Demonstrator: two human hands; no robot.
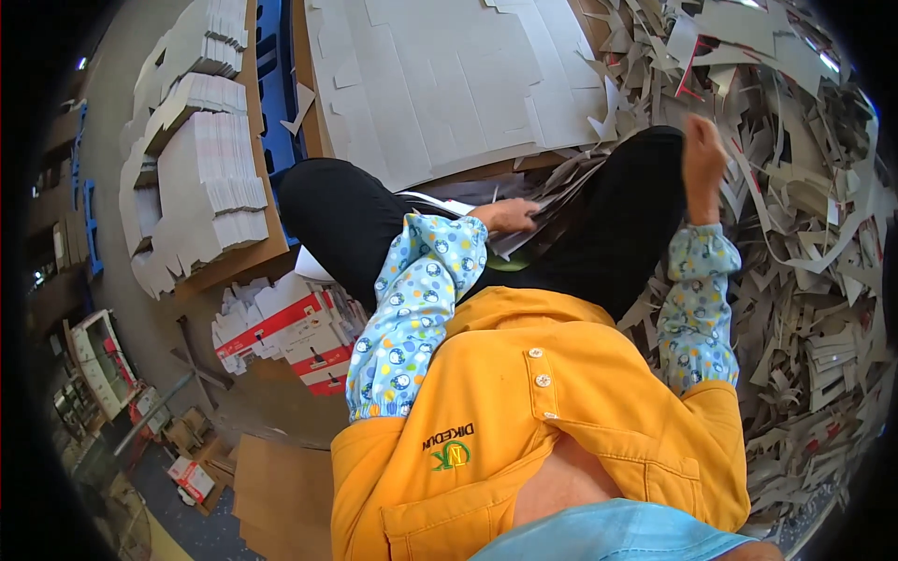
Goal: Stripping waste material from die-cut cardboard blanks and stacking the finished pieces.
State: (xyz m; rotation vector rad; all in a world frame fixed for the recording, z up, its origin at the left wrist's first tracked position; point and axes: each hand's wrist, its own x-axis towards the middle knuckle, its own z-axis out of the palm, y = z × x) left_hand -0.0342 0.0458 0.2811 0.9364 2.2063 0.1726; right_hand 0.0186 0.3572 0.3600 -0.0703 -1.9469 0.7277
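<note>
Seated person sorting die-cut cardboard sheets on the lap; hands well apart.

Landmark: stack of grey die-cut sheets (533, 217) resting across the lap, between the two black-trousered knees. Left hand (507, 216) lies on the near-left end of that stack, fingers curled onto the sheet edges, gripping them. Right hand (703, 157) is raised to the right of the stack, above the right knee, fingers closed; whether it holds a scrap cannot be told. Beyond the stack lies a large flat white die-cut board (449, 84). Right of the stack, a deep heap of cardboard offcuts (804, 215). Left of the stack, bundled folded cartons (201, 178) on a brown board; nearer left, red-and-white boxes (285, 332).
</note>
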